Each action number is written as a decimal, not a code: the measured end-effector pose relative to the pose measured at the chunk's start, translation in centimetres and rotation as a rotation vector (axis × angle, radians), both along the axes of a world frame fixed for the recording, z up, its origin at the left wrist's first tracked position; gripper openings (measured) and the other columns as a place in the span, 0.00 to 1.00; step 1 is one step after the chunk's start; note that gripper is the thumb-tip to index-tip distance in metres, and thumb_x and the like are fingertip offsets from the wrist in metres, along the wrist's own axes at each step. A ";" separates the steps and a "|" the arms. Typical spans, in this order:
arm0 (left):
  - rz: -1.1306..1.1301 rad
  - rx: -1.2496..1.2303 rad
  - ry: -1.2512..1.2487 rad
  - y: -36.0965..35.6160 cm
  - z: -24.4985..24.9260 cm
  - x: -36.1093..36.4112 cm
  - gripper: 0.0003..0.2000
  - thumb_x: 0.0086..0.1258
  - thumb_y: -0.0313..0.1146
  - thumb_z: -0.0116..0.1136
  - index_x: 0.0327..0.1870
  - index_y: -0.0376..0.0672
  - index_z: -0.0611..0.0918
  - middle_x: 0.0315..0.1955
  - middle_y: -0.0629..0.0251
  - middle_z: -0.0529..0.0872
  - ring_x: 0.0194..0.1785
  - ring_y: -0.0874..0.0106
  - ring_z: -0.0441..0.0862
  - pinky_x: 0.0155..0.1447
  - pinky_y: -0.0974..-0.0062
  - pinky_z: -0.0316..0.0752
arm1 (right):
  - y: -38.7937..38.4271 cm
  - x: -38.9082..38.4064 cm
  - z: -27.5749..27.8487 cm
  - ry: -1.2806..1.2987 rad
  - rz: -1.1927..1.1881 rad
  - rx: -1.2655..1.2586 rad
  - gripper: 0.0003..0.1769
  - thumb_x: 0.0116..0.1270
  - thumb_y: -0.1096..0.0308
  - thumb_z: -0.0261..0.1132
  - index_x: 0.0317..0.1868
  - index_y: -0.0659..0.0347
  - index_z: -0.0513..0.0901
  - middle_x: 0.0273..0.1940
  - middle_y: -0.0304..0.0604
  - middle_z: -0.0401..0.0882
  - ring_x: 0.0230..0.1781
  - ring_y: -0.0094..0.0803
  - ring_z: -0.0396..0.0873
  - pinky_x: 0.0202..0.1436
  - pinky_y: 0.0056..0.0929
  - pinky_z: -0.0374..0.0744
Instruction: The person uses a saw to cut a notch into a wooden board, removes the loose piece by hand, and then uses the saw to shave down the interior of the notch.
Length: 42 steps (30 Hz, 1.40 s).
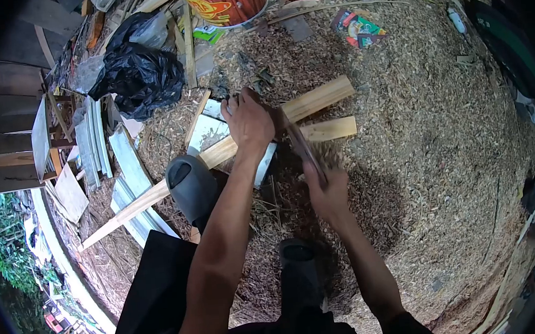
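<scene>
On the far side, three red buckets [226,5] are standing in a row. To the left of them, a black plastic bag [147,79] is lying crumpled. One colourful wrapper [360,29] is resting on the wood shavings [441,141], near the buckets. At the far right, a small white object [456,20] is lying. At the left edge, green plants [5,231] are growing.

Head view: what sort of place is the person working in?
Probably a makeshift, partly open woodworking area: what look like wood chips cover the ground, a long wooden board lies under the left hand, and greenery shows at the lower left.
</scene>
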<state>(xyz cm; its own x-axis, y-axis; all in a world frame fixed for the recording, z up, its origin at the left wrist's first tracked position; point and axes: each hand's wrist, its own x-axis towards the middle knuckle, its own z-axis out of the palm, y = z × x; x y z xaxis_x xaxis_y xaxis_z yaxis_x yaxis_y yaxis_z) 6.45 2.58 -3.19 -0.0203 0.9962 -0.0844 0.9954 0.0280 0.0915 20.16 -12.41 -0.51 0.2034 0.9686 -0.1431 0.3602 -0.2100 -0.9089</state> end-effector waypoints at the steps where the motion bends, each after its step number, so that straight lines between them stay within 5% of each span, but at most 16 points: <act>1: -0.003 -0.058 0.019 0.1 0.7 0.1 0.25 0.61 0.33 0.52 0.59 0.29 0.68 0.52 0.50 0.79 0.65 0.56 0.67 0.73 0.58 0.44 | -0.2 -0.2 0.1 0.005 -0.005 -0.003 0.20 0.66 0.60 0.63 0.20 0.66 0.80 0.11 0.45 0.69 0.10 0.31 0.69 0.18 0.31 0.66; 3: -0.019 -0.029 -0.023 -0.1 0.7 0.0 0.23 0.61 0.32 0.51 0.57 0.30 0.70 0.50 0.50 0.79 0.63 0.56 0.67 0.72 0.58 0.45 | -0.3 -0.2 0.4 0.141 -0.022 -0.028 0.19 0.65 0.61 0.63 0.20 0.66 0.81 0.10 0.47 0.70 0.10 0.33 0.70 0.19 0.31 0.67; 5: -0.020 0.016 -0.072 0.2 1.0 0.2 0.21 0.61 0.32 0.51 0.55 0.31 0.71 0.48 0.49 0.80 0.62 0.56 0.68 0.72 0.57 0.46 | -5.3 1.2 0.4 -0.014 -0.029 -0.057 0.18 0.65 0.62 0.63 0.22 0.67 0.82 0.11 0.47 0.71 0.10 0.34 0.70 0.20 0.31 0.69; 9: 0.022 0.128 -0.186 -0.3 1.0 0.5 0.12 0.62 0.31 0.49 0.43 0.36 0.73 0.40 0.50 0.80 0.56 0.55 0.71 0.70 0.57 0.51 | -13.9 4.1 0.6 0.068 0.015 -0.146 0.17 0.65 0.63 0.63 0.24 0.69 0.83 0.09 0.42 0.66 0.10 0.26 0.68 0.18 0.28 0.67; 16: -0.038 0.057 -0.039 -0.2 0.8 -0.1 0.20 0.61 0.33 0.52 0.51 0.32 0.70 0.43 0.53 0.79 0.58 0.57 0.70 0.72 0.59 0.49 | 2.2 -0.6 2.5 0.096 -0.047 -0.111 0.22 0.68 0.61 0.62 0.19 0.68 0.78 0.09 0.42 0.65 0.10 0.23 0.65 0.16 0.31 0.62; 23: -0.042 0.079 -0.108 -0.1 1.2 0.1 0.20 0.60 0.33 0.52 0.52 0.31 0.70 0.44 0.51 0.79 0.58 0.56 0.69 0.72 0.59 0.49 | -10.3 2.7 1.8 0.067 -0.034 -0.004 0.18 0.63 0.64 0.64 0.19 0.66 0.78 0.11 0.48 0.68 0.10 0.31 0.72 0.17 0.30 0.67; 26: -0.006 0.087 -0.135 -0.7 0.4 0.3 0.15 0.60 0.31 0.52 0.47 0.33 0.71 0.44 0.52 0.77 0.56 0.55 0.70 0.69 0.57 0.54 | -11.5 4.1 1.3 -0.015 0.046 -0.201 0.17 0.63 0.64 0.64 0.19 0.67 0.80 0.10 0.46 0.68 0.09 0.30 0.70 0.17 0.31 0.67; 31: -0.051 0.105 -0.040 -0.1 0.8 0.1 0.19 0.58 0.30 0.54 0.50 0.31 0.70 0.45 0.48 0.77 0.59 0.54 0.69 0.70 0.57 0.52 | 1.3 -0.2 3.8 0.040 -0.002 -0.107 0.24 0.68 0.58 0.61 0.20 0.70 0.78 0.09 0.45 0.64 0.08 0.28 0.66 0.15 0.33 0.64; 34: -0.061 0.044 -0.077 -0.2 0.6 -0.1 0.21 0.58 0.32 0.54 0.51 0.30 0.70 0.47 0.47 0.77 0.61 0.54 0.68 0.72 0.58 0.50 | 1.9 -0.9 2.8 0.044 0.015 -0.056 0.24 0.69 0.59 0.60 0.21 0.71 0.78 0.09 0.44 0.65 0.09 0.27 0.66 0.16 0.34 0.64; 39: -0.006 0.147 -0.119 -0.1 0.5 0.2 0.13 0.58 0.29 0.50 0.45 0.37 0.73 0.43 0.56 0.75 0.55 0.56 0.68 0.66 0.59 0.57 | -10.9 3.1 3.3 0.068 0.051 -0.077 0.15 0.68 0.64 0.61 0.36 0.70 0.84 0.11 0.43 0.69 0.13 0.23 0.72 0.19 0.26 0.69; 42: -0.022 0.177 -0.172 -0.5 0.6 0.3 0.14 0.58 0.29 0.51 0.45 0.36 0.72 0.42 0.55 0.75 0.55 0.56 0.68 0.65 0.59 0.57 | -11.0 2.9 2.1 0.085 -0.002 -0.220 0.16 0.68 0.63 0.61 0.32 0.71 0.83 0.10 0.41 0.67 0.12 0.23 0.70 0.18 0.28 0.67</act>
